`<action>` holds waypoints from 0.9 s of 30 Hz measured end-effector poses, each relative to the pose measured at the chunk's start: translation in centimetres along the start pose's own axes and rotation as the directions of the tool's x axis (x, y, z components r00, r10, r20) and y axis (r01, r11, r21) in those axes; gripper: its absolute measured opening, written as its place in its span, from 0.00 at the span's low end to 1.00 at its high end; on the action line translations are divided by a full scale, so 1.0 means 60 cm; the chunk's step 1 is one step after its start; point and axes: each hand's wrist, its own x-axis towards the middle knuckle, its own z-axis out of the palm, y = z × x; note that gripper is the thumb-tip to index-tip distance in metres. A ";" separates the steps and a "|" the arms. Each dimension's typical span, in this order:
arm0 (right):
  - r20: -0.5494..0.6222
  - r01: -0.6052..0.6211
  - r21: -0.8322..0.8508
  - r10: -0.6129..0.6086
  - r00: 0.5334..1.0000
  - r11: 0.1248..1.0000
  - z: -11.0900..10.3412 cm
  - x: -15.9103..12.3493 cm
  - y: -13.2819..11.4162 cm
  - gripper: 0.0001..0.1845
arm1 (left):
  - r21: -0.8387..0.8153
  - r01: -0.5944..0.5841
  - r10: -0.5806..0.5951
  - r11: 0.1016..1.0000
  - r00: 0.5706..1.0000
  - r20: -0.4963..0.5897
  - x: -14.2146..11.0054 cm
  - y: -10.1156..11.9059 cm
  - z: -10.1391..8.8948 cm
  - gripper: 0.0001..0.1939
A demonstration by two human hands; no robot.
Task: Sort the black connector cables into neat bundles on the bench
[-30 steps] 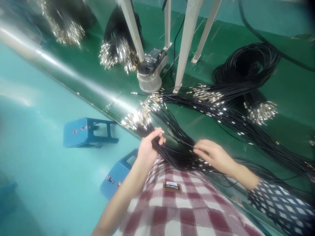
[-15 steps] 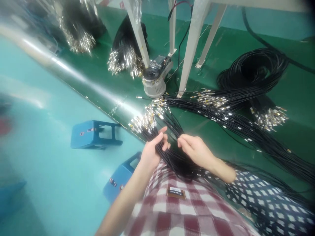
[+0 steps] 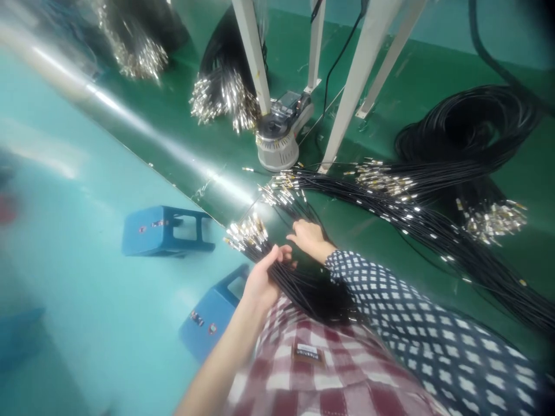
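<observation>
My left hand (image 3: 266, 274) is wrapped round a thick bundle of black cables (image 3: 303, 289), just below their silvery metal connector ends (image 3: 248, 234). The bundle slants down across the checked apron, and its lower part lies against my lap. My right hand (image 3: 310, 236) reaches over a thinner bunch of black cables (image 3: 299, 207) on the green surface, its back turned up and the thumb pointing left. Its fingers curl down on these cables and are partly hidden. The thinner bunch ends in connectors (image 3: 281, 188) close to a grey round-bodied device (image 3: 277, 151).
Long black cables (image 3: 437, 237) stretch along the green surface to the right, below a large cable coil (image 3: 463, 130). More bundles (image 3: 225, 95) lie at the back left. White table legs (image 3: 359, 81) stand behind the device. Two blue stools (image 3: 147, 231) are on the floor at left.
My right hand has moved left and slightly up along the thinner bunch, bringing its sleeve further in. My left hand and its bundle have shifted slightly down. The view has turned a little.
</observation>
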 end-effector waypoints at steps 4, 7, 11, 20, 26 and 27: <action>0.008 0.042 0.103 -0.043 0.999 0.994 0.004 -0.010 -0.004 0.08 | -0.025 -0.001 0.002 1.000 0.998 0.069 -0.005 -0.004 0.000 0.15; 0.064 0.102 0.237 -0.120 0.991 0.966 -0.043 -0.066 0.019 0.11 | 0.012 -0.018 0.016 1.000 0.988 0.155 -0.013 -0.006 0.006 0.16; 0.122 0.127 0.565 -0.235 0.964 0.815 -0.113 -0.189 0.065 0.16 | 0.049 -0.071 0.060 0.996 0.977 0.205 -0.021 -0.009 0.020 0.12; 0.200 0.046 0.532 -0.178 0.964 0.845 -0.109 -0.346 0.115 0.14 | 0.125 -0.162 0.129 0.979 0.962 0.241 -0.038 -0.013 0.046 0.08; 0.193 0.063 0.473 -0.173 0.966 0.879 -0.107 -0.356 0.111 0.14 | 0.169 -0.157 0.108 0.973 0.958 0.267 -0.041 -0.014 0.048 0.09; 0.190 0.065 0.466 -0.171 0.967 0.882 -0.107 -0.357 0.111 0.14 | 0.172 -0.162 0.113 0.972 0.957 0.267 -0.043 -0.014 0.048 0.09</action>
